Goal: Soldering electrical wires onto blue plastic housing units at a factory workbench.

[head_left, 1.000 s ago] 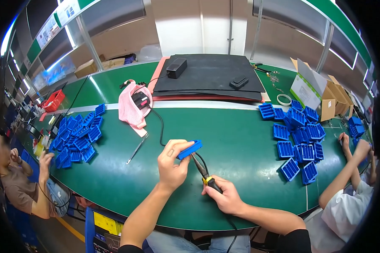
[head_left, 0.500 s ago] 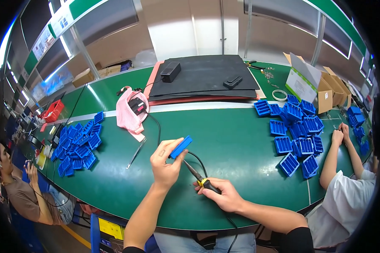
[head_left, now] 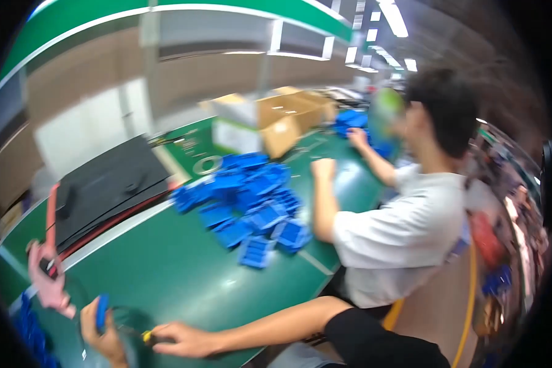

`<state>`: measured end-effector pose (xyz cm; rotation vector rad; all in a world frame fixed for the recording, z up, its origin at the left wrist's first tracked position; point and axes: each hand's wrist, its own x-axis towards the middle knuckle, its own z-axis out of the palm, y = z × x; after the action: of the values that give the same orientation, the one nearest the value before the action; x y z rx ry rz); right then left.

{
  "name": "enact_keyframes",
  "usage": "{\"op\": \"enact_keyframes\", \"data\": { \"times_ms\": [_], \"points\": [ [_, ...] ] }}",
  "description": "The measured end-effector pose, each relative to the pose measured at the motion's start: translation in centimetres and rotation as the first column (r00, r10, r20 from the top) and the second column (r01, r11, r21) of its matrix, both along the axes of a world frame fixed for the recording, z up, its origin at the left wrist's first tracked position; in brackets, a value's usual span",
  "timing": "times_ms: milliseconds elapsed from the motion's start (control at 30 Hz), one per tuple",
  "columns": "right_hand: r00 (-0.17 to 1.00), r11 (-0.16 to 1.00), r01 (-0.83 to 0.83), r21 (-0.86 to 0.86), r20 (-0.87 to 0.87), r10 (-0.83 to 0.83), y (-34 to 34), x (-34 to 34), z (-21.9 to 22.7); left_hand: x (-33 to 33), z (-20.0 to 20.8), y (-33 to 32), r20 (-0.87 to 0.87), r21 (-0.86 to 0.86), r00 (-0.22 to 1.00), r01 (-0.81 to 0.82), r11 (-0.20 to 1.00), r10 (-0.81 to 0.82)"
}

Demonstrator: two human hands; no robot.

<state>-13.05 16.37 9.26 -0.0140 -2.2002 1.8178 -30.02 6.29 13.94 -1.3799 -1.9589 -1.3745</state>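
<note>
At the lower left of the head view, my left hand [head_left: 97, 334] is closed around a small blue plastic case [head_left: 102, 311], held upright above the green table. To its right, my right hand [head_left: 187, 339] grips what looks like a soldering iron [head_left: 148, 337] with a black and yellow handle. The iron's tip points left toward the case, but motion blur hides whether they touch. A heap of blue slotted cases [head_left: 251, 196] lies on the table beyond my right forearm.
A co-worker in a white shirt [head_left: 398, 239] sits to the right, arms on the table. Black sheets [head_left: 110, 190] lie at the back left, near a pink cloth bag [head_left: 48, 276]. Cardboard boxes [head_left: 288, 119] stand at the back. More blue cases [head_left: 30, 334] are at the lower left edge.
The view has swung to the right, so the table and my hands now appear further left, with the co-worker near the middle. Both hands still hold the same things.
</note>
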Motion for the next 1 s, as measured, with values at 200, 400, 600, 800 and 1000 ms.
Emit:
{"op": "enact_keyframes", "data": {
  "times_ms": [200, 400, 600, 800, 1000],
  "points": [
    [0.97, 0.98, 0.133, -0.15, -0.186, -0.16, 0.7, 1.6, 0.6, 0.9, 0.6, 1.7, 0.019, -0.093, 0.991, 0.137, 0.986, -0.135],
    [0.998, 0.999, 0.017, -0.034, -0.054, -0.019, 0.6, 0.0, -0.8, -0.6, -0.5, 0.4, -0.016, 0.037, 0.998, -0.058, 0.998, 0.058],
    [0.993, 0.986, 0.116, -0.119, 0.025, -0.114, 2.5, 2.5, 1.6, 1.3, 1.3, 2.4, 0.056, 0.058, 0.998, 0.027, 0.998, -0.03],
    [0.991, 0.972, 0.078, -0.223, 0.126, -0.051, 2.5, 2.2, 1.3, 1.2, 1.4, 1.9, 0.129, 0.128, 0.987, 0.082, 0.988, -0.099],
    [0.99, 0.973, 0.102, -0.207, 0.118, -0.079, 2.1, 2.3, 1.3, 1.5, 1.3, 1.6, 0.114, 0.082, 0.984, 0.128, 0.988, -0.136]
  ]
}}
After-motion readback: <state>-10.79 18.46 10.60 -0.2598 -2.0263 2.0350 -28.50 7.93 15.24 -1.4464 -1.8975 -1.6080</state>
